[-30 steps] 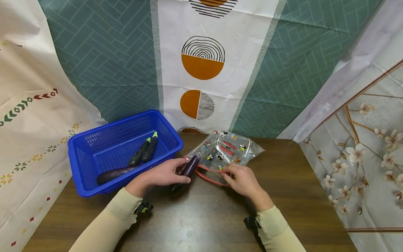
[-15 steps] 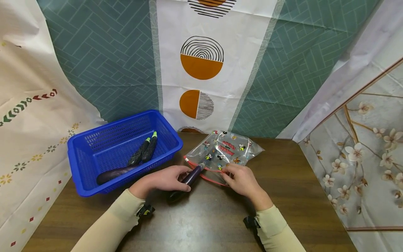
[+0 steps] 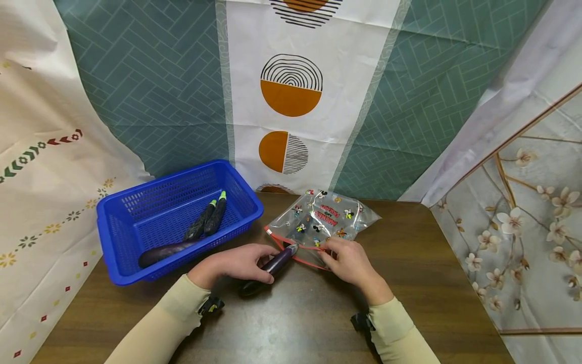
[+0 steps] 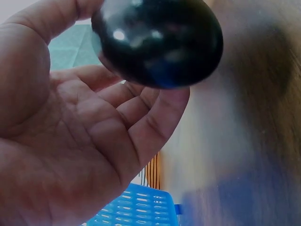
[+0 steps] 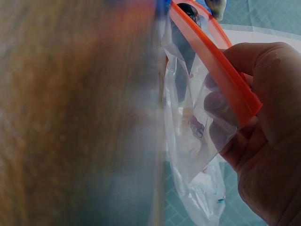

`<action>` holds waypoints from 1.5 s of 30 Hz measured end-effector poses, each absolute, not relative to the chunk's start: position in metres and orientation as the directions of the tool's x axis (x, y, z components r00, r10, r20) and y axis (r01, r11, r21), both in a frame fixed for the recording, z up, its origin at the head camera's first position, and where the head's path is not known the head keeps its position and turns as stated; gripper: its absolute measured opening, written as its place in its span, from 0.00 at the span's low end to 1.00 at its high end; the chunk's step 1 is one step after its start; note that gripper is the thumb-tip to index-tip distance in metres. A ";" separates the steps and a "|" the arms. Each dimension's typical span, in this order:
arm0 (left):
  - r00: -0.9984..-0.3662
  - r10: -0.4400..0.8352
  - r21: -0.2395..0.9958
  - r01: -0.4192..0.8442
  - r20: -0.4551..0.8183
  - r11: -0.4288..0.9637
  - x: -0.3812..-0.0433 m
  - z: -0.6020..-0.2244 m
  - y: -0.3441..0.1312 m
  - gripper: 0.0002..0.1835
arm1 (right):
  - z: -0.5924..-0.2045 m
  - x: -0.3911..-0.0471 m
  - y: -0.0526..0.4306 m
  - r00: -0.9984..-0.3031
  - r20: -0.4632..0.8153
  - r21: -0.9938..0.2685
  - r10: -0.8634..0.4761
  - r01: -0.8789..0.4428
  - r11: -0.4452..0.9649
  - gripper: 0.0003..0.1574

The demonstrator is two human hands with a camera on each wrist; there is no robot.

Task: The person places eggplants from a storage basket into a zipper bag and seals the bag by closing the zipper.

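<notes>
My left hand (image 3: 245, 263) grips a dark purple eggplant (image 3: 278, 264) between thumb and fingers. Its stem end is at the red-rimmed mouth of a clear zip bag (image 3: 327, 215) printed with cartoon figures; its rounded end (image 4: 160, 42) fills the top of the left wrist view. My right hand (image 3: 351, 259) pinches the bag's red zip edge (image 5: 221, 70), and the fingertips show through the plastic. Within the bag's mouth a dark, glossy shape (image 5: 188, 14) shows in the right wrist view; its kind I cannot tell.
A blue perforated basket (image 3: 111, 242) stands on the left of the brown wooden table (image 3: 291, 323). Inside it lie another eggplant (image 3: 165, 252) and two dark green zucchini (image 3: 201, 222) with pale ends. Patterned cloths (image 3: 182, 76) hang behind and at both sides.
My left hand has drawn the eggplant back toward me, so its stem end has come down from over the bag to the red rim. My right hand keeps its hold, almost still.
</notes>
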State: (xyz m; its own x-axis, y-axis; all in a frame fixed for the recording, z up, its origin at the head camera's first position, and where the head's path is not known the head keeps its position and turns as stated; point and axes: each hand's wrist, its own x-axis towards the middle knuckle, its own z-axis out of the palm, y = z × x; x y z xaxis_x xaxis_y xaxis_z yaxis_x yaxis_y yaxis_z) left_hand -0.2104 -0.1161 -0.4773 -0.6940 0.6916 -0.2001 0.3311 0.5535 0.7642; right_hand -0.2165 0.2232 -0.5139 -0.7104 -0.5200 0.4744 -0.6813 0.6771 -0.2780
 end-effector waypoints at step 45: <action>-0.681 0.698 0.724 0.364 -0.221 0.585 -0.219 -0.486 -0.095 0.29 | -0.512 -0.215 0.221 -0.728 0.445 -0.285 -0.522 -0.667 0.688 0.04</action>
State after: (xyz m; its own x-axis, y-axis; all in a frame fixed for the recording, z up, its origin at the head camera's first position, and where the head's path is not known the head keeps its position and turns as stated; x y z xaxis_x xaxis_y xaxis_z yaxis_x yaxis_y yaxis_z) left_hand -0.2193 -0.0948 -0.4859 -0.6813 0.6978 -0.2210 0.3644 0.5852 0.7244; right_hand -0.2147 0.2211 -0.5119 -0.7278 -0.5216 0.4452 -0.6675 0.6877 -0.2855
